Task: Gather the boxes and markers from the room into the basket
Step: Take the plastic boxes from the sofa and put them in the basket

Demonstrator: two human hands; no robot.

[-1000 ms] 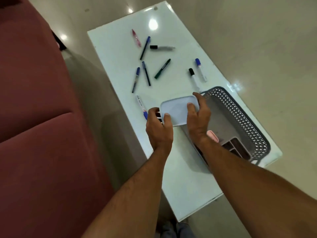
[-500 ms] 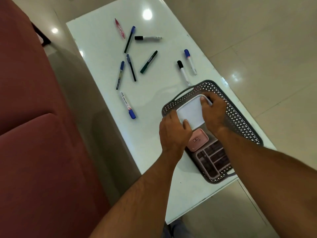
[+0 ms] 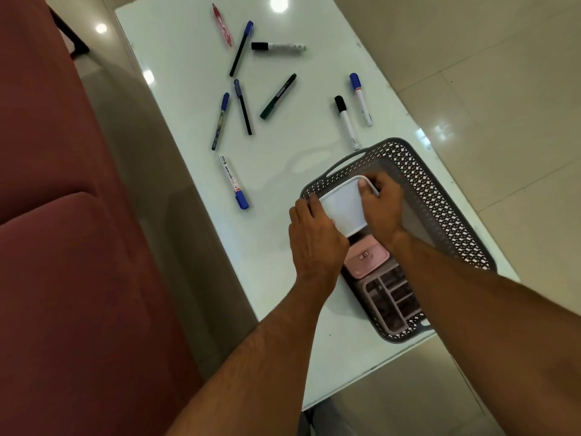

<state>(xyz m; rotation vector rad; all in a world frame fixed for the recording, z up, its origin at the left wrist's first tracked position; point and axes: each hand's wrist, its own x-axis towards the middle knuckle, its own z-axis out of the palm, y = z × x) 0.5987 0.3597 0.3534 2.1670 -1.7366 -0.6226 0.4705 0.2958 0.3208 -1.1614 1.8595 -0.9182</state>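
Observation:
A white box (image 3: 342, 209) sits low inside the grey perforated basket (image 3: 440, 196), at its near-left end. My left hand (image 3: 314, 240) grips the box's left side and my right hand (image 3: 382, 206) grips its right side, thumb on top. A pink box (image 3: 367, 256) and a compartmented tray box (image 3: 390, 297) lie in the basket nearer to me. Several markers and pens lie scattered on the white table (image 3: 188, 89): a blue-capped marker (image 3: 234, 182) closest on the left, a black-capped marker (image 3: 345, 121) and a blue-capped one (image 3: 361, 99) beside the basket's far end.
A dark red sofa (image 3: 63, 215) runs along the left, with a narrow gap of floor between it and the table. Glossy beige floor tiles (image 3: 503, 89) lie to the right. The basket stands close to the table's right edge.
Both hands carried the white box from above the table beside the basket, over its rim, and lowered it inside. The camera view shifted closer.

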